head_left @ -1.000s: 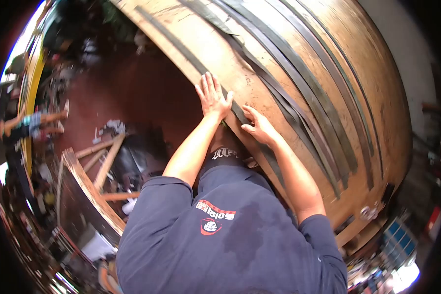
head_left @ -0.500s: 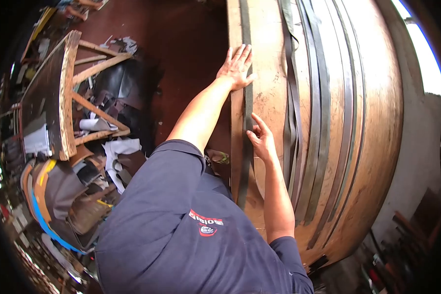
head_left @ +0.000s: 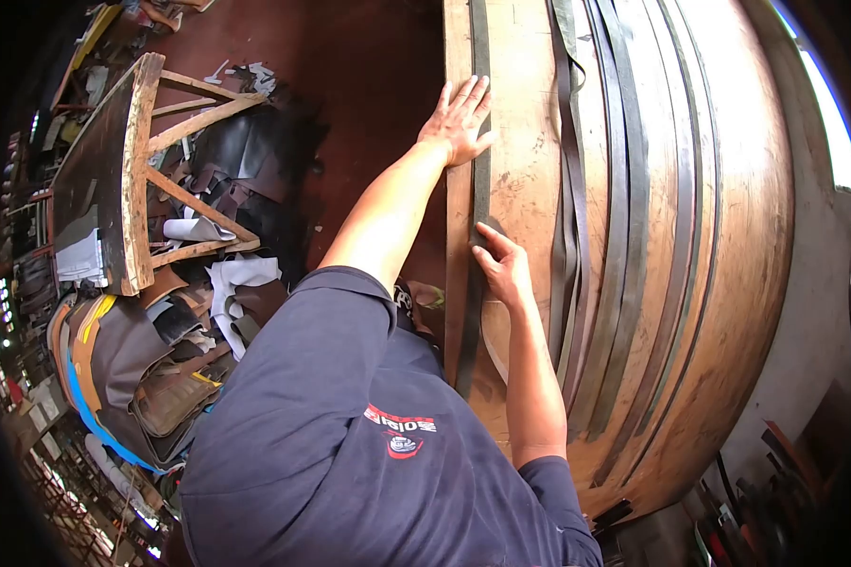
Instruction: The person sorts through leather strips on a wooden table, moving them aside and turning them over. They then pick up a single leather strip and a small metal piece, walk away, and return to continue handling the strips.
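Observation:
A long dark strap [head_left: 482,189], seemingly leather, lies lengthwise near the left edge of the wooden table [head_left: 525,123]. Flat across its upper part rests my left hand [head_left: 458,123], palm down, fingers spread. Lower down, my right hand [head_left: 503,269] has its index finger and thumb on the strap, bent as in a loose pinch; its other fingers are curled. A thin lighter strip [head_left: 492,350] curves out beside the strap, near my right wrist. Just right of my hands, a dark twisted strap [head_left: 567,161] runs along the tabletop.
Several more straps [head_left: 624,189] lie lengthwise on the table's right half. Left on the floor stands a wooden frame [head_left: 137,180], with leather scraps [head_left: 241,151] around it and a pile of brown leather pieces [head_left: 123,359] below. A wall [head_left: 804,283] is at right.
My right hand's index finger and thumb have come onto the strap and bent in. My left hand stays flat, slightly higher in view. The view has shifted slightly.

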Motion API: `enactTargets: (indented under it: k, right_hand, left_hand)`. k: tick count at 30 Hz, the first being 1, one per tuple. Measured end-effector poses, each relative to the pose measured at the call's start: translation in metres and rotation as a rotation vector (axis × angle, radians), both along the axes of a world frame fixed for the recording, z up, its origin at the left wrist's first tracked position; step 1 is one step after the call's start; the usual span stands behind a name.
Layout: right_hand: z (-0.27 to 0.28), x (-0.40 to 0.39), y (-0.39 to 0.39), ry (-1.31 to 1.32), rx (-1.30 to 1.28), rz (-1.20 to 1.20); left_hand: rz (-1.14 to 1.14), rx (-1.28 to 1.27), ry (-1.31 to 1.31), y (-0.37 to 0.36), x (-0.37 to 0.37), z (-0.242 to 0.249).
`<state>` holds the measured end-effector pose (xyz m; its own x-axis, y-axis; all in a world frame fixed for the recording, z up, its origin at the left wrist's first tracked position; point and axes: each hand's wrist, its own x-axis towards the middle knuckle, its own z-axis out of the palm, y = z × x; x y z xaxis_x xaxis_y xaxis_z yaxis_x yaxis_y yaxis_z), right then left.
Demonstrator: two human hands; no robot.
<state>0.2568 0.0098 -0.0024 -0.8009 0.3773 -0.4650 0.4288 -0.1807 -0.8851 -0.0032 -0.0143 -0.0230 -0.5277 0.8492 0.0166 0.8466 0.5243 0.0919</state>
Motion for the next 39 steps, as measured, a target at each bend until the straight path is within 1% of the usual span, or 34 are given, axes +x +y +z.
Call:
enactTargets:
  k: [2, 5, 8, 15, 17, 20, 23, 32, 39]
  right_hand:
    - [-0.003, 0.001, 0.0, -0.003, 0.054, 0.029]
    - [0.009, -0.002, 0.002, -0.039, 0.033, 0.042]
    - [-0.005, 0.001, 0.006, -0.035, 0.049, 0.072]
    - [0.005, -0.003, 0.005, -0.044, 0.048, 0.048]
    - [0.009, -0.004, 0.006, -0.083, 0.123, 0.092]
    - [0.009, -0.005, 0.008, -0.121, 0.063, 0.121]
    - [0.012, -0.007, 0.007, -0.104, 0.05, 0.103]
    - [0.006, -0.006, 0.007, -0.104, 0.086, 0.112]
    - [0.018, -0.01, 0.008, -0.127, 0.087, 0.121]
  left_hand:
    - [-0.003, 0.008, 0.003, 0.0, 0.0, -0.003]
    - [-0.002, 0.021, 0.002, -0.001, -0.001, -0.004]
    - [-0.001, 0.018, -0.006, 0.0, -0.001, -0.004]
    - [0.001, -0.005, 0.007, 0.0, 0.0, 0.001]
    - [0.001, -0.008, 0.013, 0.0, 0.001, 0.002]
    - [-0.002, -0.004, 0.017, 0.0, 0.0, 0.002]
    - [-0.004, -0.002, 0.016, 0.0, 0.001, 0.002]
    - [0.007, -0.031, 0.006, 0.001, 0.002, 0.005]
    - [0.006, -0.034, 0.008, 0.001, 0.001, 0.005]
